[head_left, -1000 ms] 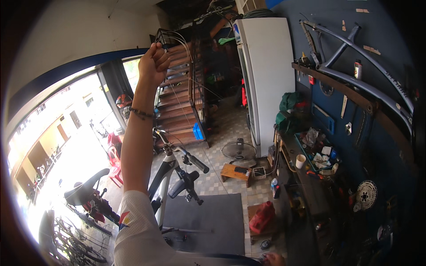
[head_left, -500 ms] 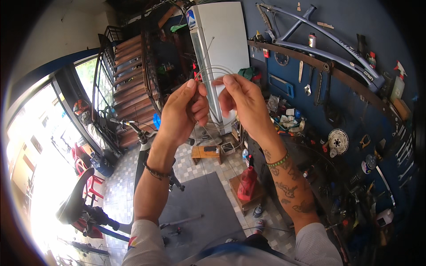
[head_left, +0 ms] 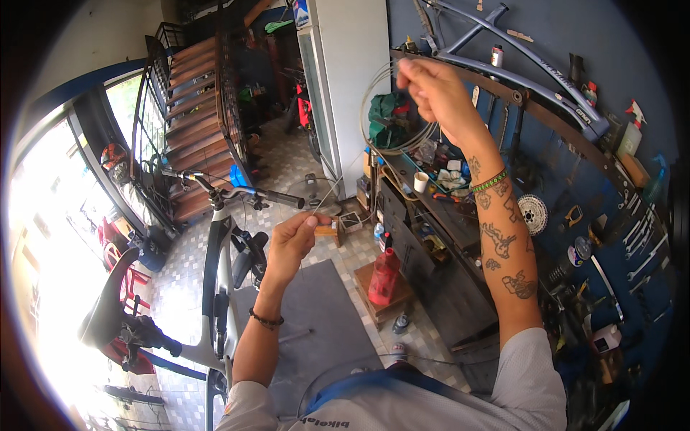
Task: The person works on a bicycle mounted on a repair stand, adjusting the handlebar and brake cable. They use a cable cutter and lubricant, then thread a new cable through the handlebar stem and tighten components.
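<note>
right hand [head_left: 440, 95]: raised, pinching coiled cable [head_left: 364, 118] | left hand [head_left: 291, 246]: lower, pinching strand [head_left: 330, 192]

From my end I see a light grey short-sleeved shirt [head_left: 438, 414], with dark lettering [head_left: 327, 423] and a blue area [head_left: 374, 383] across its front. A dark beaded bracelet [head_left: 266, 319] circles my left wrist [head_left: 276, 296]. Dark outlined tattoos [head_left: 517, 284] mark my right forearm [head_left: 504, 248], which wears a green patterned band [head_left: 489, 181].

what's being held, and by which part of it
Thin cable: right hand grips the top of its loops, left hand pinches a lower strand.
</note>
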The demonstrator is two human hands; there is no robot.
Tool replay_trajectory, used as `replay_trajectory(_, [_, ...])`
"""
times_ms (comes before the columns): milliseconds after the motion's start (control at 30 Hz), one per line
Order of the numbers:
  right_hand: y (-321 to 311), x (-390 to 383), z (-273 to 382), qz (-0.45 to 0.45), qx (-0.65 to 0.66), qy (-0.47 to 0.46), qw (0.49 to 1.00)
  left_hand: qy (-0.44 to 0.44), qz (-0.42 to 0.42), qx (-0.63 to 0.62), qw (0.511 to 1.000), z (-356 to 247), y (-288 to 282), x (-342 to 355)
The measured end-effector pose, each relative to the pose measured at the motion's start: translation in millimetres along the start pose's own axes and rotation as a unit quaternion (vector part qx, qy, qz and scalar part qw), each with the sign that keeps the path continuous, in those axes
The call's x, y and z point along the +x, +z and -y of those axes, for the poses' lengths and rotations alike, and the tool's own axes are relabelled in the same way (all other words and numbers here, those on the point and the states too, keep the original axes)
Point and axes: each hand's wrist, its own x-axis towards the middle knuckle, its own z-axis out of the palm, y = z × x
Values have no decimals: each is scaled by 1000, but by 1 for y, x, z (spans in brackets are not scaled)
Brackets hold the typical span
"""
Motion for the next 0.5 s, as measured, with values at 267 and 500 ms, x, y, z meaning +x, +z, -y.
replay_trajectory(267, [33, -36, -73, 136, -71, 29, 988, 39, 32, 26, 998, -9, 29, 6])
replay_trajectory(500, [-152, -30, -70, -276, -157, -4, 948, -37, -62, 151, 986, 64, -30, -42])
